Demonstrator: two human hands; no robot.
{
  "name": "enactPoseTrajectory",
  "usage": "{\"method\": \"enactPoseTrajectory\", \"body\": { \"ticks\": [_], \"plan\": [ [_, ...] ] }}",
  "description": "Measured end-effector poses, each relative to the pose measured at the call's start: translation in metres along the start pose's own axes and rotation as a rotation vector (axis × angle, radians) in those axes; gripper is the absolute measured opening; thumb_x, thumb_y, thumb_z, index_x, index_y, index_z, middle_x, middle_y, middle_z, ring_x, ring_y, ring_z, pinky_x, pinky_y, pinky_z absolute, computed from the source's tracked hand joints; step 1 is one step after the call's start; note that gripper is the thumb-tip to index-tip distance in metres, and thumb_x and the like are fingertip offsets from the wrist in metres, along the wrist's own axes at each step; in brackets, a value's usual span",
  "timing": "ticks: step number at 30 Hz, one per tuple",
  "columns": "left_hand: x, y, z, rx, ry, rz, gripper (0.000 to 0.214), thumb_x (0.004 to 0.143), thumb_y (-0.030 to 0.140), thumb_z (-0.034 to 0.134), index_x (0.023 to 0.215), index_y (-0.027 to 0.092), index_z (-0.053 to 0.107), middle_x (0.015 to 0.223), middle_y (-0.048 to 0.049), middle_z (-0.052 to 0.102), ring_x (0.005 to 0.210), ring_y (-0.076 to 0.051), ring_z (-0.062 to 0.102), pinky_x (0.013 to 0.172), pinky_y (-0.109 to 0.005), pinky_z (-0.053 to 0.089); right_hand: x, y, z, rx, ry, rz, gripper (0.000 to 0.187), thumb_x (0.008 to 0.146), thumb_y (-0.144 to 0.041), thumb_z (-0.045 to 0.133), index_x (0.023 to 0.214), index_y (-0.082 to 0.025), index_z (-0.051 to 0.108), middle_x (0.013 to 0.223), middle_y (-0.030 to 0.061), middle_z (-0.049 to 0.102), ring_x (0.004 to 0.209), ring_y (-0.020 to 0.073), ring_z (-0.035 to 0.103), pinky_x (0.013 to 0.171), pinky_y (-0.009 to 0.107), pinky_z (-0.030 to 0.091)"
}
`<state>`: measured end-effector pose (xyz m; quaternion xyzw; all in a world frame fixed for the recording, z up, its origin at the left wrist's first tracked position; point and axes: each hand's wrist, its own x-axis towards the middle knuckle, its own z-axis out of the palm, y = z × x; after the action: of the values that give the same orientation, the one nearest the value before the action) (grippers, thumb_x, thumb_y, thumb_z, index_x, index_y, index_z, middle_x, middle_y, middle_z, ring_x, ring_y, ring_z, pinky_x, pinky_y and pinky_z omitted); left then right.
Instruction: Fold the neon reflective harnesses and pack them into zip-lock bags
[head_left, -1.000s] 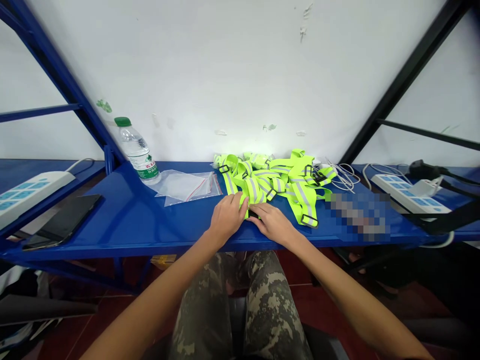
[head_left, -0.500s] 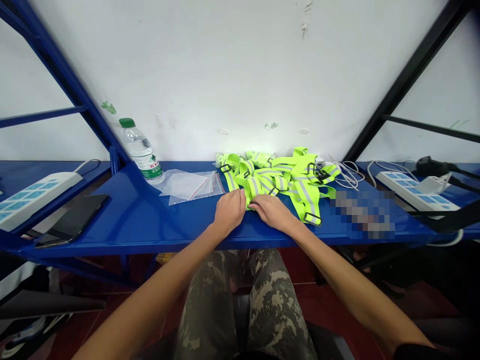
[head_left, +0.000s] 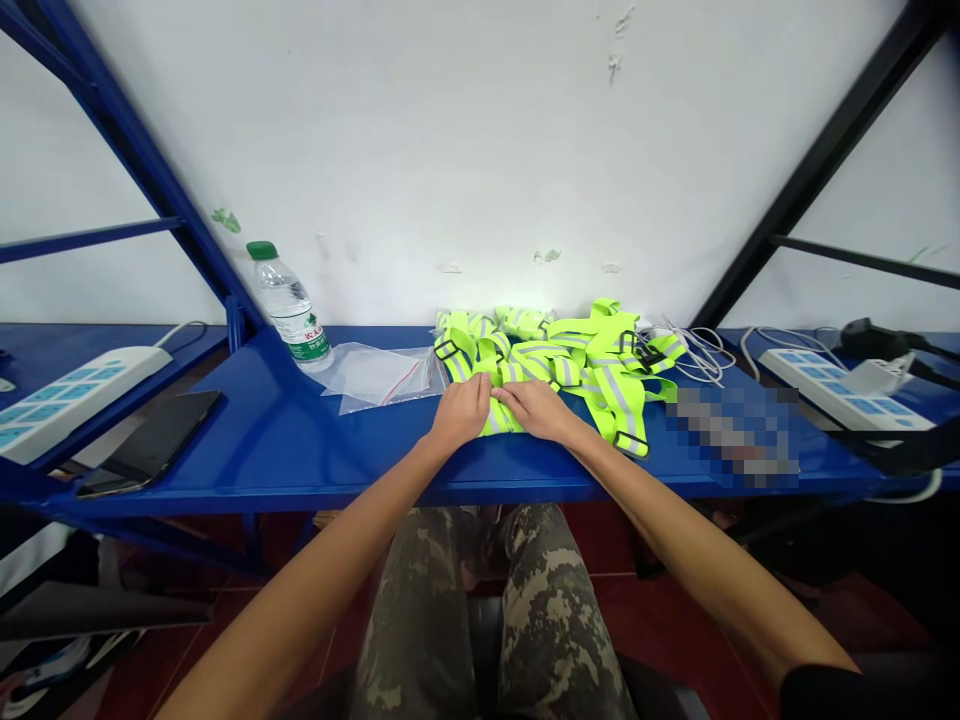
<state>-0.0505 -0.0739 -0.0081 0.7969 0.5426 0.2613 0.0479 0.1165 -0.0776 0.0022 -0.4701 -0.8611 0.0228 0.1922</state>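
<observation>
Neon reflective straps (head_left: 619, 400) sprawl near the blue shelf's (head_left: 262, 440) front edge; left hand (head_left: 461, 412) and right hand (head_left: 536, 410) lie on them, fingers nearly meeting, grip unclear.

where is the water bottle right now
In the head view, the plastic water bottle stands upright at the back of the blue shelf, left of the clear zip bags.

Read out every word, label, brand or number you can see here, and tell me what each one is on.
Green label on the clear plastic water bottle: red lettering, too small to read.
Neon-yellow reflective straps: no writing visible.
Pixelated patch on the blue metal shelf: blurred, unreadable.
No text can be quoted.
</observation>
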Motion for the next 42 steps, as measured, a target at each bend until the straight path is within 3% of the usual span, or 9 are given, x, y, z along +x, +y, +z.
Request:
{"method": "enactPoseTrajectory", "body": {
  "ticks": [8, 12, 16, 21, 25, 29, 33, 37, 42],
  "plan": [
    [0.004, -0.004, 0.006, -0.37, 0.093, 0.087, 0.023, 0.093, 0.019, 0.042, 0.113, 0.019, 0.052, 0.086, -0.0041, 0.066, 0.083, -0.02, 0.064, 0.08, -0.031, 0.047, 0.006, 0.003, 0.023, 0.363, 0.1, 0.118, 0.025, 0.101, -0.039, 0.035, 0.102, -0.021, 0.052, 0.088, 0.0035, 0.066, 0.083, 0.0202, 0.062, 0.072, 0.03, 0.04],
    [0.002, -0.002, 0.006, -0.313, 0.148, 0.035, 0.028, 0.086, 0.017, 0.05, 0.114, 0.021, 0.049, 0.084, -0.002, 0.061, 0.085, -0.02, 0.061, 0.079, -0.032, 0.046, 0.012, 0.008, 0.036, 0.634, 0.181, 0.135, 0.013, 0.094, -0.031, 0.044, 0.1, -0.022, 0.051, 0.096, 0.0023, 0.063, 0.085, 0.0171, 0.058, 0.08, 0.031, 0.045],
    [0.003, -0.002, 0.003, -0.274, 0.049, 0.003, 0.028, 0.083, 0.017, 0.052, 0.109, 0.025, 0.053, 0.082, 0.0005, 0.063, 0.084, -0.02, 0.061, 0.074, -0.031, 0.043, 0.016, 0.012, 0.045, 0.727, 0.281, 0.169, 0.013, 0.083, -0.024, 0.054, 0.095, -0.021, 0.056, 0.102, 0.0043, 0.062, 0.097, 0.0185, 0.055, 0.092, 0.036, 0.044],
    [0.005, 0.002, 0.003, -0.327, -0.022, -0.033, 0.034, 0.082, 0.017, 0.056, 0.114, 0.026, 0.049, 0.078, 0.0028, 0.064, 0.081, -0.019, 0.062, 0.073, -0.03, 0.042, 0.029, 0.018, 0.029, 1.019, 0.13, 0.372, 0.021, 0.075, -0.017, 0.062, 0.096, -0.018, 0.057, 0.082, 0.0021, 0.067, 0.073, 0.0142, 0.062, 0.075, 0.03, 0.052],
    [0.004, 0.008, 0.007, -0.363, -0.048, -0.042, 0.034, 0.081, 0.018, 0.059, 0.112, 0.026, 0.047, 0.078, 0.0034, 0.065, 0.081, -0.019, 0.062, 0.074, -0.03, 0.043, 0.056, 0.026, 0.001, 0.784, 0.072, 0.571, 0.035, 0.078, -0.042, 0.071, 0.099, -0.016, 0.059, 0.065, 0.0022, 0.064, 0.051, 0.0154, 0.058, 0.05, 0.027, 0.048],
    [0.005, 0.01, 0.008, -0.401, -0.031, 0.044, 0.023, 0.079, 0.018, 0.062, 0.098, 0.024, 0.05, 0.075, 0.0038, 0.065, 0.078, -0.017, 0.061, 0.074, -0.029, 0.043, 0.088, 0.021, -0.009, 0.414, -0.127, 0.597, 0.063, 0.07, -0.07, 0.07, 0.093, -0.011, 0.065, 0.069, 0.0116, 0.068, 0.061, 0.0252, 0.067, 0.056, 0.034, 0.052],
    [0.003, 0.009, 0.007, -0.469, -0.016, 0.091, 0.016, 0.076, 0.021, 0.067, 0.083, 0.022, 0.053, 0.074, 0.0029, 0.064, 0.072, -0.015, 0.062, 0.072, -0.026, 0.044, 0.117, 0.006, 0.005, 0.21, -0.159, 0.562, 0.054, 0.061, -0.055, 0.081, 0.09, -0.011, 0.068, 0.09, 0.0171, 0.072, 0.089, 0.0322, 0.069, 0.075, 0.037, 0.053],
    [0.001, 0.007, 0.005, -0.494, -0.036, 0.084, 0.014, 0.077, 0.026, 0.068, 0.082, 0.021, 0.056, 0.074, 0.0015, 0.066, 0.071, -0.015, 0.063, 0.071, -0.027, 0.045, 0.131, 0.01, 0.022, 0.34, -0.059, 0.515, 0.046, 0.06, -0.031, 0.081, 0.098, -0.009, 0.069, 0.103, 0.0158, 0.072, 0.097, 0.0303, 0.068, 0.08, 0.034, 0.052],
    [0.002, -0.003, -0.002, -0.579, -0.11, 0.077, 0.015, 0.075, 0.025, 0.07, 0.082, 0.02, 0.057, 0.072, 0.0006, 0.068, 0.07, -0.015, 0.065, 0.068, -0.026, 0.046, 0.119, 0.038, 0.035, 0.52, 0.097, 0.512, 0.047, 0.076, -0.036, 0.069, 0.114, -0.008, 0.065, 0.112, 0.0117, 0.071, 0.102, 0.0243, 0.067, 0.081, 0.03, 0.053]
  ]
}}
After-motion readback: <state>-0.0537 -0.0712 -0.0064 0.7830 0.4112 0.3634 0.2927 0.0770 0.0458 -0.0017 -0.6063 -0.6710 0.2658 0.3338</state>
